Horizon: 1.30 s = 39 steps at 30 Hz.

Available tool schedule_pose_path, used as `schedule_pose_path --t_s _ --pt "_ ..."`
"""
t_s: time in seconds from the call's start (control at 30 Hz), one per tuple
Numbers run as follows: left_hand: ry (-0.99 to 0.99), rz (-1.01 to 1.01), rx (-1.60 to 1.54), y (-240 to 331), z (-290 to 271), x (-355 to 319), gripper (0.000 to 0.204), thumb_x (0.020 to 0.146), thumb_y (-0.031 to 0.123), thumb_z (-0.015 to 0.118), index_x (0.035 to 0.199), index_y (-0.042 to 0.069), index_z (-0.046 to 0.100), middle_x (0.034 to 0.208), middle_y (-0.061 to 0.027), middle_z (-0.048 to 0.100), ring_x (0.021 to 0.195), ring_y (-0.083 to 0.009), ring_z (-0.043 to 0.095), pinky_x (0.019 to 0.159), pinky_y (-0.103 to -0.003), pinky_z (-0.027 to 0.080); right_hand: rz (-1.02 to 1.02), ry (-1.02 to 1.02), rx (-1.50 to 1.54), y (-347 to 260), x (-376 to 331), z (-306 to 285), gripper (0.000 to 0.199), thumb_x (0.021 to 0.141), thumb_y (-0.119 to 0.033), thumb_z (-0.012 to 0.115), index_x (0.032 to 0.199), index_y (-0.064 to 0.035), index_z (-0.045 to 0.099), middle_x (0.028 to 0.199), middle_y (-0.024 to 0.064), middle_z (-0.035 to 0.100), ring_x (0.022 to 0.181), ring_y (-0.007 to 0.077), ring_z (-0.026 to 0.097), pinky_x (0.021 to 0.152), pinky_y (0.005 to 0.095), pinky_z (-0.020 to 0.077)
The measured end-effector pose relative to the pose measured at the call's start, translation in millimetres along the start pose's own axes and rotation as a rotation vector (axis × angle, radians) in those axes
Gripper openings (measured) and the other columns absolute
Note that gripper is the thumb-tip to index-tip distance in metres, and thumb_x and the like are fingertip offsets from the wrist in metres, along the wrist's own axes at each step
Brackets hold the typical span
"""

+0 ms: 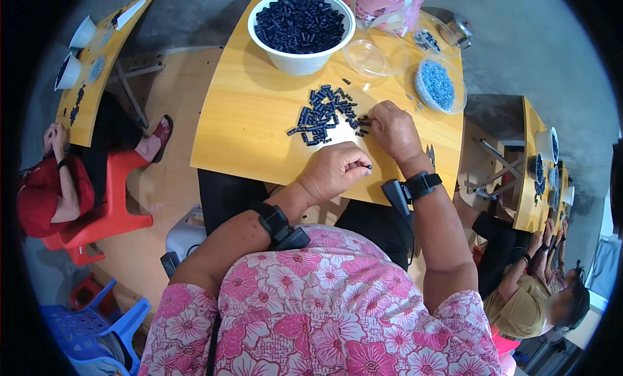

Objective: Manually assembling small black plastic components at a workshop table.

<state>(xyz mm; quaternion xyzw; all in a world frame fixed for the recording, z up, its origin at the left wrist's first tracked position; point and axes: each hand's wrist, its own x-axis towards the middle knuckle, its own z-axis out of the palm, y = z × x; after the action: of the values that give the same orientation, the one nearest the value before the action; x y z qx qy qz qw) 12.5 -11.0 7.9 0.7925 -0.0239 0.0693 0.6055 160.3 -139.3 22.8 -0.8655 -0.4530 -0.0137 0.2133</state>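
Note:
My left hand [336, 168] is closed just above the table's near edge. A small black cylindrical part [368, 167] pokes out between its thumb and forefinger. Beyond it and to the right, my right hand [393, 129] has its fingers pinched together at the right side of a loose pile of black plastic parts [317, 120]. A dark piece shows beside its fingertips, but whether they grip it I cannot tell. The pile lies on the yellow wooden table [246, 136], made up of many short black tubes.
A white bowl [300, 66] heaped with black parts stands at the back. Right of it are a clear lid [366, 57], a tub of small blue pieces [436, 84], a pink bag [389, 12] and a metal mug [459, 31]. Scissors [431, 155] lie by my right wrist. Other people sit at side tables.

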Motion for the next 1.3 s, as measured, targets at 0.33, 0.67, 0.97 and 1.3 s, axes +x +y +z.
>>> schedule_pose_path --t_s 0.33,0.67,0.97,1.3 --pt "0.008 -0.018 0.055 0.1 3.6 -2.2 0.011 0.080 0.012 0.071 0.085 0.005 0.066 0.080 -0.0101 0.065 0.071 -0.0251 0.065 0.066 -0.034 0.052 0.097 0.106 0.195 -6.2 -7.6 -3.1 0.018 0.078 -0.014 0.066 0.095 -0.0085 0.069 0.092 0.0159 0.064 0.083 0.0358 0.064 0.073 0.0432 0.0528" --pt "0.020 -0.004 0.057 -4.0 6.7 1.9 0.011 0.079 0.012 0.071 0.084 0.004 0.065 0.079 -0.0107 0.063 0.072 -0.0265 0.064 0.066 -0.034 0.051 0.003 0.016 0.045 0.4 -9.0 3.4 0.012 0.079 -0.012 0.064 0.090 -0.0093 0.069 0.088 0.0148 0.061 0.081 0.0345 0.064 0.073 0.0434 0.0524" --pt "0.102 0.100 0.092 -12.3 11.6 0.0 0.012 0.077 0.009 0.071 0.085 0.004 0.065 0.098 -0.0137 0.068 0.083 -0.0302 0.066 0.075 -0.035 0.053 0.027 0.068 0.020 0.2 -18.4 1.0 0.013 0.084 -0.012 0.062 0.095 -0.0057 0.066 0.085 0.0166 0.061 0.077 0.0375 0.062 0.071 0.0445 0.0525" --pt "0.094 0.012 0.086 -8.0 9.0 -0.1 0.011 0.079 0.010 0.071 0.086 0.003 0.066 0.082 -0.0116 0.067 0.069 -0.0251 0.065 0.064 -0.034 0.051 0.589 0.123 1.071 -32.0 -63.3 -19.5 0.018 0.095 -0.004 0.056 0.109 0.0012 0.066 0.089 0.0042 0.063 0.073 0.0093 0.058 0.071 0.0246 0.0514"
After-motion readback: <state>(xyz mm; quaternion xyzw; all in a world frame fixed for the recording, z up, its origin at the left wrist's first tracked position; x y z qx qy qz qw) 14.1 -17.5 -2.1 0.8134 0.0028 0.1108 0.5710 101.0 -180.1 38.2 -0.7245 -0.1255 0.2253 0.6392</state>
